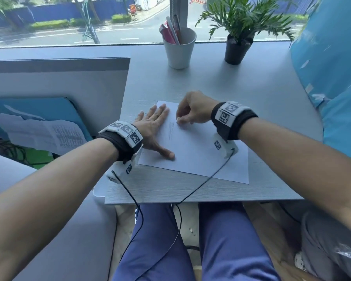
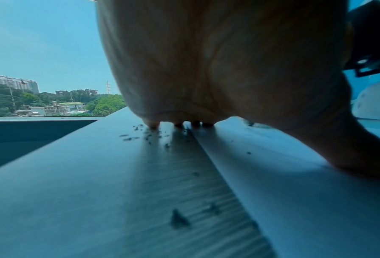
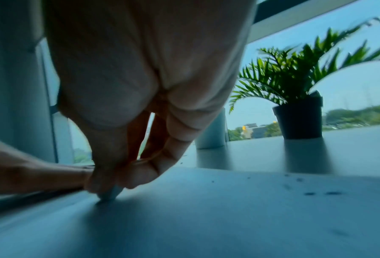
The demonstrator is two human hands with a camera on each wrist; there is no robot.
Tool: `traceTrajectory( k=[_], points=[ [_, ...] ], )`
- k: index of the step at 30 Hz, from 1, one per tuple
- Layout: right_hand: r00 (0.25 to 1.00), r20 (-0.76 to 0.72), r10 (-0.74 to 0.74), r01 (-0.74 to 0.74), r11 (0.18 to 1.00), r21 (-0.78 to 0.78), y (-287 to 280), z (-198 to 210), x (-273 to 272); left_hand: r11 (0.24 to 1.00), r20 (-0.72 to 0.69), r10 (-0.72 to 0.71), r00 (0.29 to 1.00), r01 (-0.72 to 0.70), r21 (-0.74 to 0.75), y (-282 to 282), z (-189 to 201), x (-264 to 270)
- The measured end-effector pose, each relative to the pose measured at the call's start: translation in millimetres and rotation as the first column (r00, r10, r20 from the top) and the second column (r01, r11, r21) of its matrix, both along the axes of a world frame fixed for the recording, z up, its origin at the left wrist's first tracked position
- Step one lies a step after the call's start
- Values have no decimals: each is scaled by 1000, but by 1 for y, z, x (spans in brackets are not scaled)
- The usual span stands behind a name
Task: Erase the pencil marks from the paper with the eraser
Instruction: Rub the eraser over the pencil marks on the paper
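White paper (image 1: pixel 193 151) could crease if my flat, open left hand (image 1: pixel 153 128) slips; my right hand (image 1: pixel 193 110) grip pinches the eraser (image 1: pixel 178 119) near faint pencil marks (image 1: pixel 170 131).

A white cup (image 1: pixel 179 50) holding pens (image 1: pixel 171 30) stands at the far side of the grey surface (image 1: pixel 261 94), near the window. Just to its right is a green plant (image 1: pixel 245 16) in a black pot (image 1: pixel 238 50). Printed sheets (image 1: pixel 49 134) lie on a blue pad (image 1: pixel 55 107) off to the left.
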State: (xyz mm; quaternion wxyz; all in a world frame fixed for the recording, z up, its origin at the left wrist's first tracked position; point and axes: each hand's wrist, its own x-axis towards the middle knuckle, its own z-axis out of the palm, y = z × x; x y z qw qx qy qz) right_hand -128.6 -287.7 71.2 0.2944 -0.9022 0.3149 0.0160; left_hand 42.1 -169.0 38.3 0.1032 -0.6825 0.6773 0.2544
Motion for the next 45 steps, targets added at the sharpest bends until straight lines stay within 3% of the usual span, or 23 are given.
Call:
traceTrajectory(
  k=[3,5,9,11,13,17,19,23,25,29,34,38,40,43,45],
  points=[
    [977,-176,123,-113,991,71,7,9,-17,1000,-2,3,1000,-3,-4,0,1,0],
    [965,-214,150,-138,988,69,4,13,-12,1000,-1,1,1000,-1,-1,0,1,0],
    [994,-8,-113,113,994,-13,-17,7,16,1000,1,-5,1000,5,8,0,2,0],
    [986,30,-164,164,986,-17,-16,1,21,1000,3,-5,1000,5,12,0,3,0],
    [995,10,-100,99,994,35,-1,-1,14,1000,-4,-5,1000,5,12,-1,0,0],
    [973,-118,200,-181,971,155,34,1,1,1000,-4,-6,1000,6,1,0,-1,2],
    [989,-72,131,-125,989,77,20,3,8,1000,3,-9,1000,9,1,0,-1,1],
    [988,53,-144,150,982,-119,-5,5,21,1000,11,-12,1000,12,5,-1,3,0],
    [996,19,-88,89,993,-80,11,2,16,1000,7,-11,1000,11,7,0,1,-1],
    [978,-129,164,-155,985,74,40,5,8,1000,-4,-9,1000,9,-1,0,-1,1],
    [991,17,-131,132,985,-111,-4,8,26,1000,5,-20,1000,20,4,0,2,0],
    [982,-127,136,-141,989,-31,36,5,15,1000,-3,-18,1000,18,-14,1,-3,1],
    [965,-165,204,-203,979,21,34,8,15,1000,-1,-19,1000,19,-19,1,-3,2],
    [999,-38,-29,26,997,-72,3,12,25,1000,0,-26,1000,26,-8,-1,-1,1],
    [995,35,-89,93,987,-135,1,8,26,1000,-1,-26,1000,26,-4,-1,-2,1]
  ],
)
